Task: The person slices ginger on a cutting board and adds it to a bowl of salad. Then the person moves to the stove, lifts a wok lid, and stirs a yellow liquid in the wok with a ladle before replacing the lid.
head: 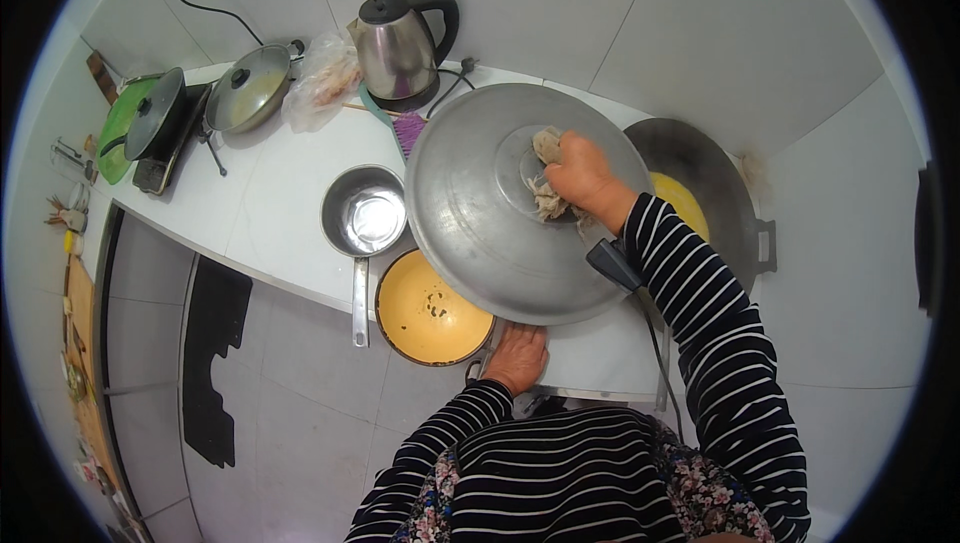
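Note:
My right hand [585, 173] grips the middle of a large metal wok lid [472, 243], with a crumpled beige cloth [548, 145] between palm and lid. The lid covers part of the counter and overlaps the left side of a big dark wok [726, 190]. Inside the wok, a yellow food or dish [681, 201] shows partly behind the lid and my forearm. My left hand [519, 359] lies flat on the counter's front edge, its fingertips at the lid's rim. Left of it is a yellow enamel bowl [431, 318] with dark specks inside.
A steel saucepan [365, 211] sits left of the lid, its handle over the counter edge. Behind are an electric kettle [397, 44], a plastic bag [324, 85], and a lidded pan [250, 92]. A black corded device [613, 265] is near my right forearm.

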The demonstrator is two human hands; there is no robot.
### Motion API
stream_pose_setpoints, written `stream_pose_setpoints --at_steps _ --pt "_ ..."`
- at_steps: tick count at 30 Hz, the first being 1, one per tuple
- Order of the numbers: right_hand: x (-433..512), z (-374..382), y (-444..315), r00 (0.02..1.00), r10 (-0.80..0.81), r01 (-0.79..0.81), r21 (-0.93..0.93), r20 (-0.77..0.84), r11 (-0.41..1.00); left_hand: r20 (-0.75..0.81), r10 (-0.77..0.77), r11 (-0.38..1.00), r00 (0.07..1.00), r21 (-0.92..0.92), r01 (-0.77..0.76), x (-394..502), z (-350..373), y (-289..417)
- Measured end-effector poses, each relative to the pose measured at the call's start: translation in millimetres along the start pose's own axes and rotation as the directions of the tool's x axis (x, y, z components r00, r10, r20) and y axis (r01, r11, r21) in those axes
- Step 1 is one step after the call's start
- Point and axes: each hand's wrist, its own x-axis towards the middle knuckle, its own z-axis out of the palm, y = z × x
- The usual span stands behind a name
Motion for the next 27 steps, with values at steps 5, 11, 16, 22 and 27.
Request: stream_pose_setpoints --at_steps 5,11,16,22,27 --pt "-4 1 -5 1.0 0.009 -0.01 0.043 0.028 0.999 0.032 -0.029 0.999 0.999 0.015 0.028 1 3 1" --pt "-27 -6 -7 0.985 -0.17 0.164 0.131 0.034 0.978 0.026 -0.048 0.994 0.999 0.097 0.045 3 6 0" --pt "-76 -24 48 0.84 -0.385 0.434 0.047 -0.382 0.9 0.071 -0.081 0.983 0.994 0.173 0.067 3 10 0" --pt "-255 -91 143 0.997 -0.082 0.083 -0.07 0.012 0.994 -0.004 -0.011 0.983 1.0 0.184 0.011 6 10 1" --pt "-353 -51 157 0.95 0.245 -0.248 -0.009 0.195 0.969 0.022 -0.047 0.981 0.999 0.189 0.042 8 9 8"
